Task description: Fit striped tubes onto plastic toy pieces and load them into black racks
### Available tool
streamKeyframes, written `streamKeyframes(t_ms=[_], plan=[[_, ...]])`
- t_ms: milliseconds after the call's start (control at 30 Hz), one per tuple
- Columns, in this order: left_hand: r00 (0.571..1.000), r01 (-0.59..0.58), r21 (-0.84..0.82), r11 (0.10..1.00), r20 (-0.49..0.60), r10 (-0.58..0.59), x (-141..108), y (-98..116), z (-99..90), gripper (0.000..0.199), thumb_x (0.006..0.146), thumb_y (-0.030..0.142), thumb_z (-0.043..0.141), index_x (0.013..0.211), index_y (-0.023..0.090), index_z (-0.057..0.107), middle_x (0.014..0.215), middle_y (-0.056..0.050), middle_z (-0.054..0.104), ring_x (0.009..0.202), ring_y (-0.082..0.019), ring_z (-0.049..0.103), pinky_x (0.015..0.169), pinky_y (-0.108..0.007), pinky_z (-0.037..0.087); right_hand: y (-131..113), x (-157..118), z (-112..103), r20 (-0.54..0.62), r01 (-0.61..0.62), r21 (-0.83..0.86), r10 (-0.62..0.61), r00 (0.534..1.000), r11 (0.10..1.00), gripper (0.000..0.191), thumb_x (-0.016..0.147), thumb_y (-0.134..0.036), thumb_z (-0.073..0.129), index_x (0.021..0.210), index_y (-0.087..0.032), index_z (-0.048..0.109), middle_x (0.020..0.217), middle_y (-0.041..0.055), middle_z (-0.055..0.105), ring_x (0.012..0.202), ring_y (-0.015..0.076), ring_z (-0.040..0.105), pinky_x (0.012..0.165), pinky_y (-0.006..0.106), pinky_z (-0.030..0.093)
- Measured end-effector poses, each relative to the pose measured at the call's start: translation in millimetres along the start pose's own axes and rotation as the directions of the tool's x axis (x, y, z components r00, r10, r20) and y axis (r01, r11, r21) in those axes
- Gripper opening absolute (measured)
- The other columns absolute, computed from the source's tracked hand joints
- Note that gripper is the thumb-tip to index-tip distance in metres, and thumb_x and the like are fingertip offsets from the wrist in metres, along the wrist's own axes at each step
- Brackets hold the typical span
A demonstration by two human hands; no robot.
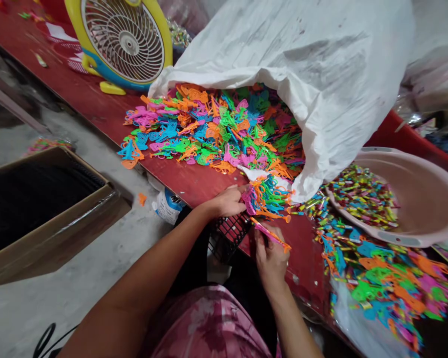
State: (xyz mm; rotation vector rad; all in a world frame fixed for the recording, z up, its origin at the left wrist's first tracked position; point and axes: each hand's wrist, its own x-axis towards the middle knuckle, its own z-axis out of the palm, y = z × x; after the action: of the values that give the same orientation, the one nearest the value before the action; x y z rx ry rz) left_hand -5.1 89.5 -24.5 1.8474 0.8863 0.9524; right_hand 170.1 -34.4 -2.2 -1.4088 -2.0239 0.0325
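Observation:
My left hand [229, 201] reaches in at the left end of a small heap of colored plastic pieces [271, 194], its fingers and thumb closed around the pink pieces there. Part of those fingers is hidden. Close by on the right, my right hand [272, 258] pinches a thin pink-and-orange plastic stick [271, 233] with an orange end. Behind both hands, a big pile of orange, green, blue and pink plastic pieces [216, 129] spills out of a white woven sack [306, 54] onto the red table [182, 176].
A black wire basket [229, 231] sits below the table edge. On the right, a pink basin [425, 199] holds small wrapped tubes, with more pieces [392, 278] heaped before it. A yellow fan [129, 44] stands back left; a cardboard box [52, 238] lies on the floor.

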Motion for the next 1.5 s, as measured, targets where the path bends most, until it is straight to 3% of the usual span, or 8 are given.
streamKeyframes(t_ms=[333, 433, 533, 633, 733, 1000, 1200, 1500], plan=[[0.999, -0.051, -0.065, 0.997, -0.020, 0.050, -4.6, 0.7, -1.4, 0.067, 0.068, 0.014, 0.058, 0.135, 0.020, 0.054, 0.129, -0.007, 0.064, 0.125, -0.025, 0.055, 0.112, -0.037, 0.041, -4.1, 0.5, 9.8, -0.011, -0.059, -0.233, 0.058, 0.998, 0.971, 0.022, 0.100, -0.029, 0.044, 0.103, -0.018, 0.063, 0.090, 0.0094, 0.063, 0.080, 0.0213, 0.059, 0.070, 0.032, 0.045], [0.965, -0.080, -0.080, 0.994, -0.255, 0.057, -28.0, 18.0, -9.8, 0.067, 0.073, 0.012, 0.052, 0.140, 0.017, 0.047, 0.132, -0.010, 0.061, 0.123, -0.023, 0.056, 0.106, -0.036, 0.045, -6.9, 0.8, 9.6, -0.019, -0.063, -0.287, 0.060, 0.998, 0.956, 0.022, 0.100, -0.029, 0.043, 0.099, -0.018, 0.062, 0.085, 0.0075, 0.061, 0.075, 0.0204, 0.058, 0.064, 0.030, 0.041], [0.813, -0.068, 0.137, 0.988, -0.567, 0.134, -58.9, 55.3, -18.4, 0.045, 0.085, 0.019, 0.052, 0.130, 0.022, 0.055, 0.128, -0.009, 0.061, 0.117, -0.021, 0.057, 0.102, -0.038, 0.046, -9.3, 1.3, 8.6, -0.022, -0.058, -0.305, 0.054, 0.998, 0.951, 0.022, 0.100, -0.027, 0.041, 0.096, -0.019, 0.061, 0.085, 0.0070, 0.061, 0.073, 0.0197, 0.057, 0.061, 0.030, 0.039], [0.831, -0.242, 0.407, 0.881, -0.382, 0.405, -75.2, 92.4, -13.9, 0.028, 0.084, 0.028, 0.065, 0.112, 0.027, 0.064, 0.119, -0.006, 0.064, 0.114, -0.022, 0.057, 0.100, -0.039, 0.042, -11.0, 1.9, 7.9, 0.007, -0.088, -0.296, 0.094, 0.996, 0.951, 0.024, 0.099, -0.027, 0.040, 0.094, -0.018, 0.061, 0.083, 0.0061, 0.061, 0.070, 0.0188, 0.055, 0.058, 0.029, 0.036], [0.829, -0.332, 0.557, 0.761, -0.212, 0.517, -70.4, 107.6, 4.0, 0.020, 0.085, 0.032, 0.065, 0.103, 0.027, 0.068, 0.113, -0.005, 0.067, 0.107, -0.022, 0.058, 0.094, -0.039, 0.040, -10.9, 2.4, 7.5, -0.015, -0.138, -0.246, 0.138, 0.990, 0.959, 0.027, 0.099, -0.028, 0.038, 0.087, -0.019, 0.061, 0.078, 0.0045, 0.060, 0.066, 0.0178, 0.053, 0.055, 0.028, 0.033], [0.879, -0.157, 0.627, 0.763, -0.264, 0.397, -49.0, 103.7, 25.6, 0.011, 0.092, 0.031, 0.058, 0.091, 0.025, 0.067, 0.086, -0.001, 0.070, 0.082, -0.018, 0.057, 0.078, -0.037, 0.034, -3.5, 7.4, 13.0, -0.115, -0.198, -0.056, 0.190, 0.975, 0.979, 0.030, 0.099, -0.031, 0.042, 0.078, -0.020, 0.059, 0.073, 0.0028, 0.060, 0.064, 0.0156, 0.052, 0.058, 0.027, 0.034], [0.881, -0.041, 0.724, 0.688, -0.298, 0.367, -38.1, 111.3, 25.6, 0.009, 0.091, 0.029, 0.060, 0.088, 0.022, 0.065, 0.084, -0.003, 0.069, 0.080, -0.021, 0.054, 0.078, -0.039, 0.032, -9.0, 12.8, 20.3, -0.094, -0.280, -0.191, 0.267, 0.959, 0.941, 0.035, 0.102, -0.033, 0.038, 0.077, -0.020, 0.059, 0.071, 0.0034, 0.063, 0.062, 0.0161, 0.055, 0.057, 0.029, 0.030], [0.879, -0.132, 0.724, 0.677, -0.230, 0.418, -39.0, 101.9, 24.6, 0.006, 0.091, 0.028, 0.062, 0.095, 0.023, 0.063, 0.090, -0.003, 0.069, 0.086, -0.019, 0.058, 0.081, -0.037, 0.035, -10.8, 15.3, 21.0, 0.068, -0.343, -0.185, 0.360, 0.930, 0.921, 0.022, 0.101, -0.029, 0.044, 0.090, -0.018, 0.060, 0.087, 0.0077, 0.069, 0.078, 0.0196, 0.063, 0.067, 0.029, 0.038]])
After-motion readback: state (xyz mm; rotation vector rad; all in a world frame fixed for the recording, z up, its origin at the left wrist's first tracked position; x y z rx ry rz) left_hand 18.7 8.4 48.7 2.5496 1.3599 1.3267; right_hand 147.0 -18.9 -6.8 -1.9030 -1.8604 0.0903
